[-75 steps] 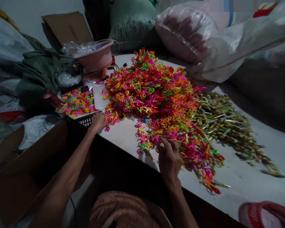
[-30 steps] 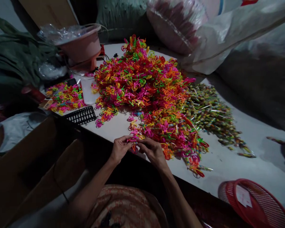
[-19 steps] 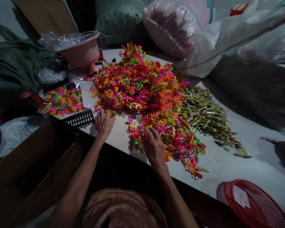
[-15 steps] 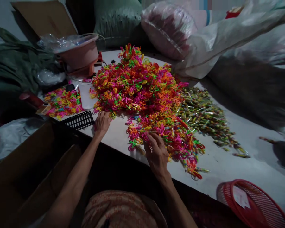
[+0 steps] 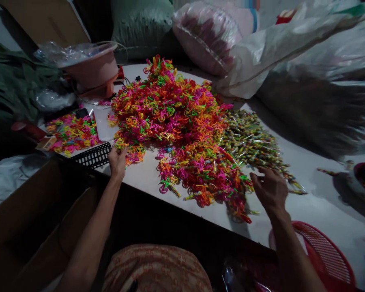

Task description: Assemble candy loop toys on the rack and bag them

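A big heap of small bright plastic pieces [image 5: 176, 121] in pink, orange, yellow and green covers the middle of a white table [image 5: 310, 202]. My left hand [image 5: 118, 159] rests at the heap's near left edge, beside a black grid tray [image 5: 91, 155]; its fingers curl over a few pieces, and I cannot see if it grips any. My right hand [image 5: 270, 190] hovers at the heap's right end, by a spread of thin wrapped sticks [image 5: 255, 142]. Its fingers are loosely apart with nothing seen in them.
A red mesh basket [image 5: 325, 255] sits under my right forearm at the table's near right. A pink basin [image 5: 91, 67] with clear plastic stands at the back left, above a smaller pile of pieces [image 5: 69, 134]. Large plastic sacks [image 5: 261, 44] crowd the back.
My right hand has left the heap's near edge and swung right to the wrapped sticks. My left hand has stayed by the black grid tray. The view has shifted slightly.
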Available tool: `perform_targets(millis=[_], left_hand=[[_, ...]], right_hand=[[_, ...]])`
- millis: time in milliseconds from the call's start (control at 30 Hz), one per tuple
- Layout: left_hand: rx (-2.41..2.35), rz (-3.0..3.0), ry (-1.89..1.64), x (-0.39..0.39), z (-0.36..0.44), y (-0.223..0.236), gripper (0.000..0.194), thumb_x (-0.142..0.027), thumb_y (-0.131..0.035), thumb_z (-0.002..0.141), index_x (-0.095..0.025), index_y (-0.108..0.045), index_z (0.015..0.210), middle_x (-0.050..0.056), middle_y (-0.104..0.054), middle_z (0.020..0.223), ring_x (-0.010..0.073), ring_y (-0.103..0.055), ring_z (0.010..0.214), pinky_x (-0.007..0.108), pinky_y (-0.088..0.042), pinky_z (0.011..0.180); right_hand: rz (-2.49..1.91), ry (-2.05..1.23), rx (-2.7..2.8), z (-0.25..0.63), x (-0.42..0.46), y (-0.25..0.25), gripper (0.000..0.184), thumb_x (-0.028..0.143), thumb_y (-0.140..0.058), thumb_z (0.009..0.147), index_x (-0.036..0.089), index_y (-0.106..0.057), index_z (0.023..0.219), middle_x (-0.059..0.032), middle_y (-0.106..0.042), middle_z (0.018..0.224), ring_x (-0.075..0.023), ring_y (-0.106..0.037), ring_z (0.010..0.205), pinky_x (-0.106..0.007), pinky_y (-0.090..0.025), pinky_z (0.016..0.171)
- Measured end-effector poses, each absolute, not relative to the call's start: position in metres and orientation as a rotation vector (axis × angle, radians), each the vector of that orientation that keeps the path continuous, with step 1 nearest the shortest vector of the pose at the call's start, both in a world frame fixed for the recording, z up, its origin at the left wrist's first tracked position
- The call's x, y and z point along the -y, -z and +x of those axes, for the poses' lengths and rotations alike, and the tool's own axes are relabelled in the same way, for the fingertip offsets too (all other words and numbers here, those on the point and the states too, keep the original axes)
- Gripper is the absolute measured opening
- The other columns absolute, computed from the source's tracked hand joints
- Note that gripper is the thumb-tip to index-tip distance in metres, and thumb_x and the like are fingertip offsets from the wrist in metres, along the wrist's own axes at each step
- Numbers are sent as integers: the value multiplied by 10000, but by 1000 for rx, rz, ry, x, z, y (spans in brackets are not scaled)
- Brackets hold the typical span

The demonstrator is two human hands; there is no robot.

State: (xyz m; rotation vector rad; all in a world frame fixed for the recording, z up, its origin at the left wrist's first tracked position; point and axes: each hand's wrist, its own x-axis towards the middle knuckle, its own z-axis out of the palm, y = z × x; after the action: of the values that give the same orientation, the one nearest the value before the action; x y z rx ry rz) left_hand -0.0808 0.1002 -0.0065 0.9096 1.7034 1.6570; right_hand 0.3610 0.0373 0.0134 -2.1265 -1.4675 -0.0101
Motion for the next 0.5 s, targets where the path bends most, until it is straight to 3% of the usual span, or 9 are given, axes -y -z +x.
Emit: perform_targets(millis=[133, 333, 433, 500], left_hand=[[-1451, 712, -1369, -52, -57, 9, 348, -367, -770, 560, -150, -608, 777, -23, -643, 635, 70, -532, 461, 169, -387, 439], [-1321, 644, -1197, -13, -20, 18, 398, -400, -826, 475, -133, -626, 692, 11, -657, 610, 77, -548, 472, 185, -409, 467], [-1280, 631, -1191, -13, -13, 19, 382, -398, -830, 486, -134, -623, 667, -3, -634, 594, 66, -529, 489, 186, -410, 492], [-1259, 623, -1184, -14, -10, 19, 373, -381, -838, 484, -132, -622, 659, -3, -630, 594, 61, -515, 484, 184, -395, 486]], right_hand=[[-2341, 23, 1451, 387, -63, 2, 148, 320, -690, 666, 190, -624, 692, -108, -579, 753, -175, -452, 600, -312, -260, 538], [-2367, -203, 1449, 383, -81, 14, 95, 194, -653, 663, 188, -628, 572, -33, -501, 643, -110, -311, 527, -317, -250, 556], [-2413, -169, 1344, 384, -91, 10, 178, 217, -684, 648, 188, -579, 507, -29, -468, 606, -128, -345, 542, -337, -267, 570], [-2459, -68, 1234, 387, -100, 7, 213, 297, -717, 652, 187, -577, 534, -79, -513, 684, -167, -417, 597, -358, -275, 584]])
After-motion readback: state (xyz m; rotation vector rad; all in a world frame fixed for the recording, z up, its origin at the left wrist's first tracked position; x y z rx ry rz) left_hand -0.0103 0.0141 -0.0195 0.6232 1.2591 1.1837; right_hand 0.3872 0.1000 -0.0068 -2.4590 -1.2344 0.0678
